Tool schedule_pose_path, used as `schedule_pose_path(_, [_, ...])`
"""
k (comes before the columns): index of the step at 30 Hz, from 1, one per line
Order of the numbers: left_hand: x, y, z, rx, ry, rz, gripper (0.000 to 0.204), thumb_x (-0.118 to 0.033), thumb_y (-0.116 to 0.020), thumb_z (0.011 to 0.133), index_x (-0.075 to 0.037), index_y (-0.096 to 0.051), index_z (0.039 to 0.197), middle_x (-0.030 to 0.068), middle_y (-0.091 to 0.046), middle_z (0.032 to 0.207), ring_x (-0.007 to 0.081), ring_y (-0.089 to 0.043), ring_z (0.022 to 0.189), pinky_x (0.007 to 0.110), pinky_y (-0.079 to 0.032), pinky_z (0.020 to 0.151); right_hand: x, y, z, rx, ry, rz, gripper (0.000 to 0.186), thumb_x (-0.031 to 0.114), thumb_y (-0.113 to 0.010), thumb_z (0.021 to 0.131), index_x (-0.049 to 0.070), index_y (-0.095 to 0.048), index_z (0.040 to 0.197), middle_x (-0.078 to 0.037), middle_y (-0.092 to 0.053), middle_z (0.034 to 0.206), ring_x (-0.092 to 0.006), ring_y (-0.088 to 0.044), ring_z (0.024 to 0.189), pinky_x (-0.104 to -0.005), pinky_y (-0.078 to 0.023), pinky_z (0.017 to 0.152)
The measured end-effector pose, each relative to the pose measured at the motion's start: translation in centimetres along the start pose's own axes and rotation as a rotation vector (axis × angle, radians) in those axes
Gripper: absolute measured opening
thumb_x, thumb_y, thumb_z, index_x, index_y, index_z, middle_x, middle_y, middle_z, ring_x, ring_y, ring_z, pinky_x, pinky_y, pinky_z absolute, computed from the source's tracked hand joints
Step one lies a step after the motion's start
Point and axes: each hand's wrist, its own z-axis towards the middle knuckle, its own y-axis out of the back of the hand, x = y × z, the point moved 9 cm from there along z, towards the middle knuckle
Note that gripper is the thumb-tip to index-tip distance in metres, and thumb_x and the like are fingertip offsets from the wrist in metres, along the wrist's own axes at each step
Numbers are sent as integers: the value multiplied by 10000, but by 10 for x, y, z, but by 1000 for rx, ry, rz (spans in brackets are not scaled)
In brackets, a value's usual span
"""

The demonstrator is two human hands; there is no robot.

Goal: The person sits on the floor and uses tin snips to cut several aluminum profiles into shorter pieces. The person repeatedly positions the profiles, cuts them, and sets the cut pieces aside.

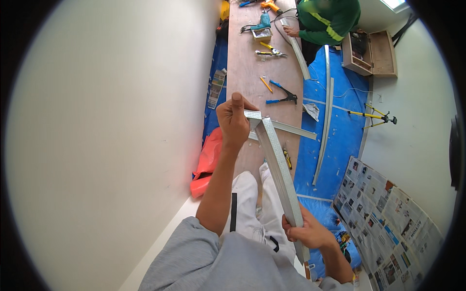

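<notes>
A long galvanized metal profile [279, 165] slants across in front of me, over my white trousers. At its far end a short piece turns off to the left at a corner; I cannot tell whether it is bent or joined. My left hand [234, 119] is closed around that short piece, thumb up. Lower down, my right hand [307, 229] wraps around the long section near its close end. Another metal profile [296, 130] lies across the wooden board [250, 160], partly behind the held one. Yellow-handled snips [287, 158] lie just right of the held profile.
Farther up the board are a blue-handled hand tool [284, 93], an orange pencil [266, 84], yellow-handled snips [272, 50] and a teal drill [262, 22]. A co-worker in green [330, 19] holds another profile [297, 51]. Long profiles [325, 121] and a yellow tripod [374, 115] stand right.
</notes>
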Motion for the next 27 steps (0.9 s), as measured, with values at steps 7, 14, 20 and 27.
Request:
schedule_pose_path(7, [-56, -35, -12, 401, 316, 144, 814, -657, -406, 1054, -4, -679, 653, 10, -539, 574, 77, -460, 565, 277, -347, 546, 16, -44, -99, 161, -111, 132, 809, 55, -604, 757, 92, -345, 1522, -31, -518, 834, -128, -524, 667, -317, -487, 615])
schedule_pose_path(14, [-81, -47, -31, 447, 452, 339, 877, -741, -316, 1030, -4, -659, 701, 38, -556, 641, 130, -507, 662, 316, -420, 660, 30, -50, -136, 209, -36, 537, 638, 57, -617, 753, 61, -416, 1358, -49, -523, 810, -122, -492, 556, -307, -416, 526])
schedule_pose_path(20, [-204, -37, -39, 444, 158, 422, 257, -251, -683, 1002, 2, -729, 1012, 52, -718, 882, 110, -618, 824, 295, -488, 771, 60, -35, -158, 127, 80, 237, 741, 48, -610, 760, 71, -378, 1463, -69, -500, 763, -121, -480, 516, -298, -406, 480])
schedule_pose_path(27, [-311, -27, -48, 130, -138, 663, 129, -131, -762, 907, -49, -781, 1005, 87, -780, 1004, 200, -701, 946, 378, -451, 946, 96, -60, -185, 123, 177, 43, 866, 5, -621, 770, 62, -297, 1572, -68, -543, 847, -124, -519, 551, -299, -453, 498])
